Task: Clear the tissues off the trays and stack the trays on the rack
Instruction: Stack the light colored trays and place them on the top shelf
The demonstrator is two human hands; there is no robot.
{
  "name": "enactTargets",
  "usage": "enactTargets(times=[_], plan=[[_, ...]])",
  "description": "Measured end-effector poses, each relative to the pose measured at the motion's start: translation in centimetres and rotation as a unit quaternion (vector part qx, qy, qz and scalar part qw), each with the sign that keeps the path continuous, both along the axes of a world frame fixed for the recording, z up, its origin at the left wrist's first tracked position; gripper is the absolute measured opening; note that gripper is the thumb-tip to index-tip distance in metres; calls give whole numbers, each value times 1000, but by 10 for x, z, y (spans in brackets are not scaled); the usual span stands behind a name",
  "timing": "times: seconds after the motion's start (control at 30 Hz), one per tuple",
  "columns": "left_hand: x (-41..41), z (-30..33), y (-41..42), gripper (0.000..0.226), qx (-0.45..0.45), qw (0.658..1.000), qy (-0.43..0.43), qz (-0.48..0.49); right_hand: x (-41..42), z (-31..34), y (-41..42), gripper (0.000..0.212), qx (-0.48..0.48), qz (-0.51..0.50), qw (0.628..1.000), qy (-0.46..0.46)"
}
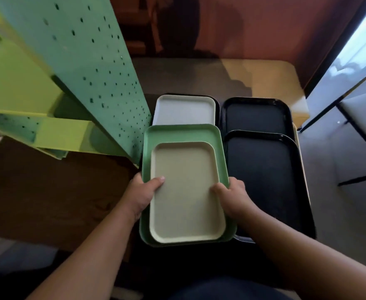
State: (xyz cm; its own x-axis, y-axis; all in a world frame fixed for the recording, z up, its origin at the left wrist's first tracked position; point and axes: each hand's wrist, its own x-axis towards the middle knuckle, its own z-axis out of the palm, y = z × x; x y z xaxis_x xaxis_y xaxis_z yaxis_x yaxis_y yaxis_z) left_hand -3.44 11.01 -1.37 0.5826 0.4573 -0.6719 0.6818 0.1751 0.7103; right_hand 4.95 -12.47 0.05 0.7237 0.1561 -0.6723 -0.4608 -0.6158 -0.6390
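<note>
**Trays bare, stacking in hand**

Left hand (144,192) and right hand (231,191) each clasp a long edge of the beige tray (186,191), thumbs on top, fingers hidden beneath. It lies nested in the green tray (184,132). No tissue shows, so this looks like stacking. Next likely calls for a level carry. Beyond: white tray (185,109), two black trays (262,169), green rack (87,61) left.

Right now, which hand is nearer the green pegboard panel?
Left. The left hand grips the beige tray just below the pegboard panel; the right hand holds the tray's far side.
</note>
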Motion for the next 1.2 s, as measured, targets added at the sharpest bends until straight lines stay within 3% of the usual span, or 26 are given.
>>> enactTargets(times=[0.2, 0.37, 0.47, 0.57, 0.67, 0.83, 0.9, 1.0, 1.1, 1.2], plan=[[-6, -31, 39, 72, 83, 995, 44, -35, -21, -14, 37, 38, -29, -32, 999, 14], [-10, -84, 63, 87, 43, 998, 32, -41, -24, -14, 51, 41, -59, -35, 998, 1], [-12, -91, 67, 88, 32, 998, 35, -38, -23, -18, 55, 40, -12, -92, 996, 12], [-12, -74, 66, 79, 30, 998, 36, -52, -24, -18, 56, 34, 35, -124, 991, 30], [-10, -31, 55, 70, 38, 996, 24, -72, -24, -21, 51, 42, 57, -140, 987, 49], [3, 17, 39, 94, 78, 990, -10, -120, -15, -20, 34, 39, 156, -231, 954, 107], [12, 29, 37, 100, 29, 993, -14, -115, -8, -14, 26, 43, 191, -250, 942, 118], [27, 37, 35, 72, -77, 991, -3, -109, 4, -1, 17, 53, 220, -233, 942, 103], [39, 41, 34, 68, -75, 990, -3, -119, 15, 5, 11, 72, 252, -208, 942, 81], [51, 47, 27, 67, -55, 991, -25, -120, 31, 10, 3, 74, 243, -170, 953, 62]])
